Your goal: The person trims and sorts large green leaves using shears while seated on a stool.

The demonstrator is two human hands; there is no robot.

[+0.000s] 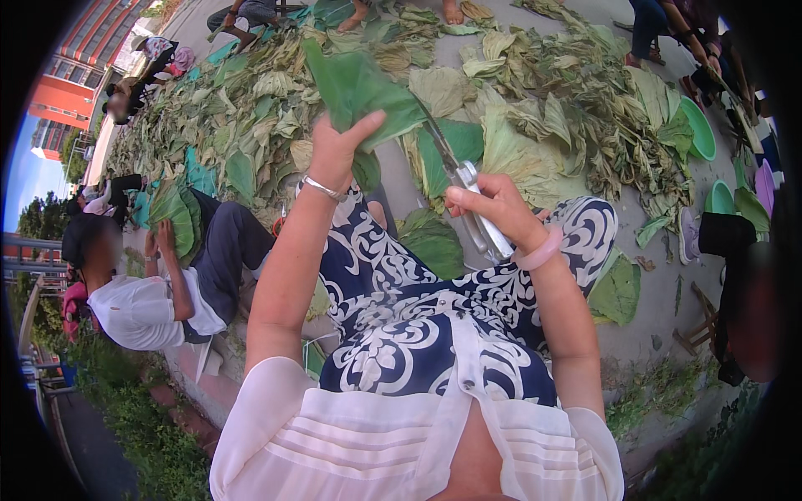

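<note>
My left hand (338, 150) grips a folded green lotus leaf (363, 81) in front of me, thumb on its near side. In my right hand (501, 203) is a pair of metal shears (446, 147) with silver handles. The shears' serrated blade points up and left, and its tip meets the right edge of the held leaf. Whether it cuts into the leaf I cannot tell. Below the shears, between my legs, a darker round leaf (432, 244) lies on the ground. Another green leaf (460, 147) lies behind the blade, beside a pale yellow-green one (520, 147).
Wilted leaves (564, 69) cover much of the pavement ahead. On my left a seated person (138, 307) holds a stack of green leaves (175, 216). Green basins (698, 128) and a purple basin (764, 188) stand at right, with another person (745, 288) near a wooden stool (698, 322).
</note>
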